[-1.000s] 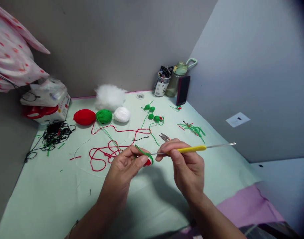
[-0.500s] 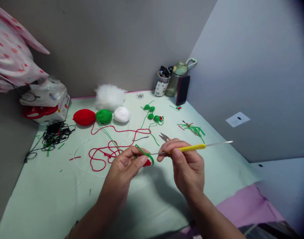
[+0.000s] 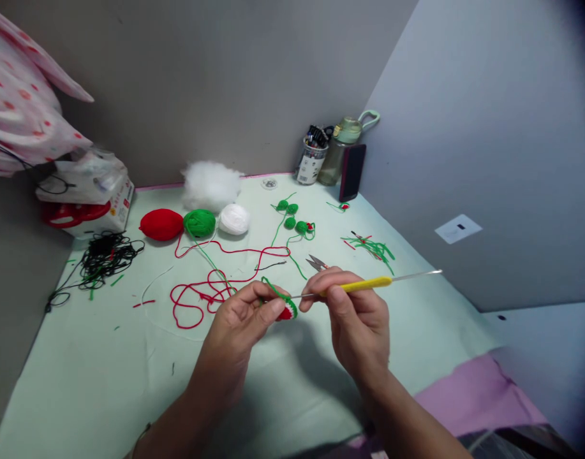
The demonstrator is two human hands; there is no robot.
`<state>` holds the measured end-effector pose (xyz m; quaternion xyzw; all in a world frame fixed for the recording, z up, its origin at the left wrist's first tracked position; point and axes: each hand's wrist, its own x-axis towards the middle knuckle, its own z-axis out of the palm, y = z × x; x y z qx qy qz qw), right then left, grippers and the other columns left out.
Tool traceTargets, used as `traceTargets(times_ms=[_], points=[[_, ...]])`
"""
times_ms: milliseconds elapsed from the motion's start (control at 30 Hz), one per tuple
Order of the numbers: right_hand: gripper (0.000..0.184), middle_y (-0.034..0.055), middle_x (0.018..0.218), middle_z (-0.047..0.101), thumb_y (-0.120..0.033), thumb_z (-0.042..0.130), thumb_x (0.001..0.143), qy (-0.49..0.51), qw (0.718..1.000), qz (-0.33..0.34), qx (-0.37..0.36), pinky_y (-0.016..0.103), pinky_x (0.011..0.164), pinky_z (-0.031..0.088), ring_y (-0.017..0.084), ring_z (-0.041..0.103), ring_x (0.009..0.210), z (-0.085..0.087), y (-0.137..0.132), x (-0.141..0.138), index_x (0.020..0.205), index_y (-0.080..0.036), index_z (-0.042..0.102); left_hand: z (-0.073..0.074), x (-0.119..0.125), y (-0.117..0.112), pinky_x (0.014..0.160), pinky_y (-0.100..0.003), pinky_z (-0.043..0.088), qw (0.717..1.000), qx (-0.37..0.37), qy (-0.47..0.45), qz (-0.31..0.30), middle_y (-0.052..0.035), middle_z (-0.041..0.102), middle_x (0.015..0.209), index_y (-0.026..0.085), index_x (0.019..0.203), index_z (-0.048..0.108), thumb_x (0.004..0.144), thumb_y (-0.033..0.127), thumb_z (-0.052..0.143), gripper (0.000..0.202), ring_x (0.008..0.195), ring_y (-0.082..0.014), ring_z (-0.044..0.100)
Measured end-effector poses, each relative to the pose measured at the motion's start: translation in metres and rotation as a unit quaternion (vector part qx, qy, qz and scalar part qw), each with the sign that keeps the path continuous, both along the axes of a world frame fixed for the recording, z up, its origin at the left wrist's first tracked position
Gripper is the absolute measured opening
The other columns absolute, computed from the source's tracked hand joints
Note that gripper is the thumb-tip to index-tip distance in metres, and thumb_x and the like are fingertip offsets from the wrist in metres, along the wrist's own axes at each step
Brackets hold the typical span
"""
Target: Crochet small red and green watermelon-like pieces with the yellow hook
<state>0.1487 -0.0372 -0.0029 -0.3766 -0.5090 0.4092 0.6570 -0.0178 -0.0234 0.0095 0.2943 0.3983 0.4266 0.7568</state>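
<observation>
Between the thumb and fingers of my left hand is a small crochet piece, red in the middle with a white band and a green edge. My right hand grips a crochet hook by its yellow handle. The hook's left metal tip meets the green edge of the piece; its other metal end points right. A loop of green yarn arches over my left fingertips. Green yarn also runs from the green ball toward my left hand. Small scissors lie just behind my right hand.
Red and white yarn balls flank the green one, before white stuffing. Loose red yarn lies left. Several green crochet pieces, yarn scraps, tangled black yarn, a phone and a bottle surround the area.
My right hand and the crochet hook have shifted slightly left, toward the crochet piece. My left hand has hardly moved and keeps its hold.
</observation>
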Motion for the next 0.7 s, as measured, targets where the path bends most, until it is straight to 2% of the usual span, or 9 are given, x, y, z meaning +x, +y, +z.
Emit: traceTargets(times_ms=[167,533,633,700], points=[[0.019,0.0016,0.09,0.071,-0.029,0.061,0.106,0.01,1.0,-0.007,-0.003,0.031,0.072,0.057,0.014,0.07,0.075,-0.0008,-0.0001,0.0003,0.1,-0.024,0.079,-0.0034,-0.0015,0.0002,0.074,-0.022,0.045,0.999,0.019,0.027,0.004,0.0003,0.073,0.081,0.023,0.092,0.081,0.084,0.033,0.087,0.014,0.079,-0.0126,0.062],[0.019,0.0026,0.085,0.072,-0.028,0.062,0.106,-0.004,1.0,0.006,0.001,0.03,0.069,0.057,0.015,0.07,0.076,-0.0014,0.0004,0.0022,0.101,-0.023,0.08,-0.0031,-0.0017,0.0004,0.065,-0.021,0.045,1.0,0.021,0.022,0.006,0.0021,0.067,0.071,0.021,0.086,0.079,0.083,0.032,0.088,0.014,0.067,-0.0108,0.057],[0.019,0.0023,0.084,0.072,-0.029,0.063,0.105,0.011,0.999,0.024,-0.021,0.03,0.07,0.057,0.015,0.07,0.075,-0.0019,0.0018,0.0035,0.098,-0.023,0.079,-0.0032,-0.001,0.0011,0.067,-0.022,0.047,0.999,0.021,0.025,0.011,0.001,0.068,0.075,0.021,0.085,0.078,0.082,0.032,0.089,0.016,0.07,-0.0115,0.06],[0.019,0.0021,0.084,0.071,-0.032,0.064,0.104,0.03,0.998,0.029,-0.039,0.03,0.068,0.057,0.014,0.07,0.072,-0.0016,0.0031,0.0034,0.096,-0.022,0.079,-0.003,-0.0001,0.0016,0.073,-0.022,0.049,0.999,0.027,0.031,0.022,0.0005,0.07,0.081,0.022,0.091,0.08,0.08,0.031,0.09,0.017,0.076,-0.012,0.063]])
